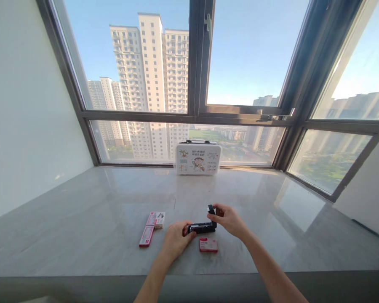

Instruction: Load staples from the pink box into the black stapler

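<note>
A black stapler [202, 226] lies on the grey marble sill, its top hinged up at the right end. My left hand [176, 240] grips the stapler's left end with curled fingers. My right hand [228, 219] pinches the raised black part at the stapler's right end. A small red-and-white staple box [208, 244] lies just in front of the stapler, between my two hands. To the left lie an opened red-and-white box [156, 219] and its flat red sleeve [146, 236].
A white tin case with cartoon pictures [198, 158] stands upright against the window at the back of the sill [82, 210]. A large dark-framed window [196, 113] shows tall buildings. White walls close in left and right. The sill's front edge runs near my forearms.
</note>
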Available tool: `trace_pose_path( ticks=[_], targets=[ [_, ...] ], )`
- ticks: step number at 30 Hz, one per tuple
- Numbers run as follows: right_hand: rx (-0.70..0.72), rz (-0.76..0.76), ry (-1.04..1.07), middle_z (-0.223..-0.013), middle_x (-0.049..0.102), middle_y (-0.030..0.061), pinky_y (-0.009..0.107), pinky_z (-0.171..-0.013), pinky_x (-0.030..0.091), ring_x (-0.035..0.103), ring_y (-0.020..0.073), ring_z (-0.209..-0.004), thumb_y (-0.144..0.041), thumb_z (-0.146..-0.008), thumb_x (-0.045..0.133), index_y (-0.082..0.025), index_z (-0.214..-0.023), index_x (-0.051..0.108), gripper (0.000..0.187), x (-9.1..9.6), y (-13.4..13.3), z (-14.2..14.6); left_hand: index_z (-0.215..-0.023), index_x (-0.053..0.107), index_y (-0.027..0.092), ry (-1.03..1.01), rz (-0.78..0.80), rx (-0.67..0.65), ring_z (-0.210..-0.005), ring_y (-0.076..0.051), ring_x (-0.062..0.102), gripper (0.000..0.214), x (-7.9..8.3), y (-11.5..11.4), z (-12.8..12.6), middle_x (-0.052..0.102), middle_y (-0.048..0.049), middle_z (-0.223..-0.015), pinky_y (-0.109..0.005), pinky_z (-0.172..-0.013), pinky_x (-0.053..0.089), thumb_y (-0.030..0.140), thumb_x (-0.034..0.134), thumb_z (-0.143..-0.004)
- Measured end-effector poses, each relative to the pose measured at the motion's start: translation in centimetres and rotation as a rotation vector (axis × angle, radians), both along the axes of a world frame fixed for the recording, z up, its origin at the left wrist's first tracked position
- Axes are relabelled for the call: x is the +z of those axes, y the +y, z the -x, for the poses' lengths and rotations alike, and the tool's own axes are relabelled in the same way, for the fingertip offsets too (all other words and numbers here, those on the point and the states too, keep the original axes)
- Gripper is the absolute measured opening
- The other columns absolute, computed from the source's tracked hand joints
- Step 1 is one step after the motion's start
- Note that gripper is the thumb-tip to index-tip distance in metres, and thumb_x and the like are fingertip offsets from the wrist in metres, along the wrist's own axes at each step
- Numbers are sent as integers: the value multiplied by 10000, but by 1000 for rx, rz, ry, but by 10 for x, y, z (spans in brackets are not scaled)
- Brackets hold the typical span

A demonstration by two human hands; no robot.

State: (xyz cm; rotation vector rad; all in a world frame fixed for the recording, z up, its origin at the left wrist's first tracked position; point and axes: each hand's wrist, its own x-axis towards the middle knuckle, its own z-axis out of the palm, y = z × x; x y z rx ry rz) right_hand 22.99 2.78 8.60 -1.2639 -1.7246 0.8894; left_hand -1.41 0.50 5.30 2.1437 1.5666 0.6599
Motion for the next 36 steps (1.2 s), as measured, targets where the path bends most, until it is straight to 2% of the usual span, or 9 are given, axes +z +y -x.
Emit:
trace_pose_path(
  ticks=[5,11,14,17,22,25,29,33,36],
  targets=[
    [109,-130,-490,-640,572,-50,228,-562,240,478,106,-602,-466,-763,752,-214,-963,726,323,2,10,37,-1038,699,259,9,1,14,-817,-205,607,265,6,-4,-1,659,-8,-794,-263,-720,365,440,599,-872],
    [133,-91,-670,-766,670,-14,221,-589,247,551,137,-698,-441,-752,752,-217,-994,727,331,4,4,47,-1030,701,247,-4,-12,4,-779,-204,607,267,-7,4,1,650,-7,-766,-272,-707,368,430,603,-861],
    [156,-85,-636,-722,646,-22,219,-580,253,530,122,-664,-394,-790,698,-200,-976,732,271,9,0,29,-1134,672,251,-38,-49,2,-823,-199,615,307,-12,6,1,662,-2,-797,-276,-768,388,348,602,-851],
    [64,-92,-604,-634,580,-38,226,-559,236,477,109,-601,-409,-799,678,-179,-911,734,262,8,-3,0,-1245,627,271,-113,-84,-16,-906,-182,621,438,-10,4,-4,695,-5,-933,-288,-874,405,184,528,-827],
    [-35,105,-375,-519,458,-53,228,-515,224,371,95,-502,-657,-814,593,-142,-779,695,527,-16,-11,-44,-1218,680,323,-233,-50,-361,-1172,-178,553,694,-3,-13,-29,644,25,-1303,-318,-1026,406,15,397,-663],
    [-60,238,-73,-573,501,-34,223,-503,284,405,110,-518,-770,-777,549,-141,-877,694,653,-34,-25,-52,-1175,701,407,-176,-38,-506,-1277,-191,488,696,-2,-24,-39,611,91,-1361,-377,-1104,357,18,403,-680],
    [-88,307,190,-616,517,-26,225,-494,332,430,116,-522,-794,-766,541,-173,-1006,682,680,-49,-50,-50,-1269,639,390,-83,-84,-386,-1279,-242,483,610,-1,-31,-24,591,20,-1366,-399,-1108,351,128,546,-726],
    [-127,396,207,-542,445,-55,219,-430,300,343,92,-419,-778,-789,527,-209,-1157,656,690,-55,-69,-40,-1293,610,342,-56,-108,-271,-1251,-263,492,587,1,-35,0,592,-26,-1321,-371,-1084,368,232,654,-718],
    [-105,372,237,-555,483,-40,230,-464,379,444,122,-469,-766,-802,529,-211,-1193,647,688,-57,-71,-20,-1316,595,337,-66,-82,-263,-1226,-270,503,604,2,-37,5,612,-35,-1292,-365,-1064,380,292,694,-722]
  ],
)
